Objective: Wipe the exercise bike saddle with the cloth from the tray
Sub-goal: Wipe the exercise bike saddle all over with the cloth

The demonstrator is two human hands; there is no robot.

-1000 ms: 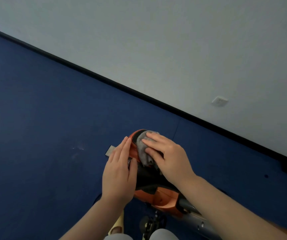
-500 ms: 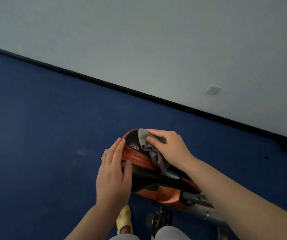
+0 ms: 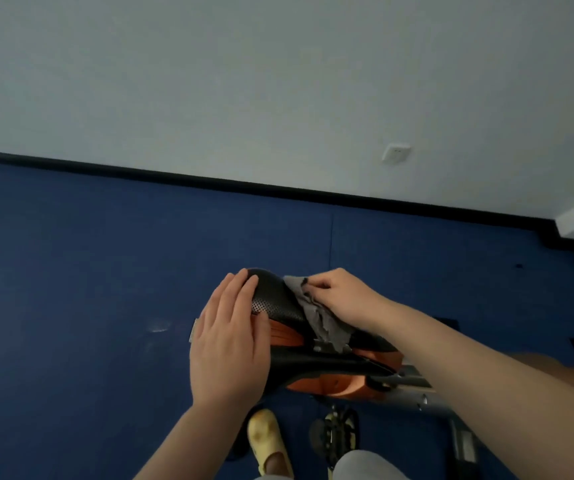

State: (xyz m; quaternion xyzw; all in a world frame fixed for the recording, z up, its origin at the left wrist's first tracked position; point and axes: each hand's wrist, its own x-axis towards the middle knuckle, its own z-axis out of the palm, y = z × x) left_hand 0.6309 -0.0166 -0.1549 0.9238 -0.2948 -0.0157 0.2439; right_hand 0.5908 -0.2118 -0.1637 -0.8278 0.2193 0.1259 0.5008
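Filling the lower middle of the view, the saddle (image 3: pixel 280 306) is the largest thing at hand: black perforated top, orange sides, fixed on a metal post, so it should stay rigid under pressure and take a firm rub. Its padded skin probably gives a little, and the pinholes may catch dirt. The left hand (image 3: pixel 230 344) lies flat and spread on the saddle's near-left flank, fingers reaching the nose, steadying it, holding nothing. The right hand (image 3: pixel 341 296) is closed on the cloth (image 3: pixel 320 318), pressing it against the saddle's far side. The cloth is grey, thin and limp, bunched in folds, with a tail hanging toward the rail; it seems light, though blur hides its weave. Bunching it in the palm suits it best.
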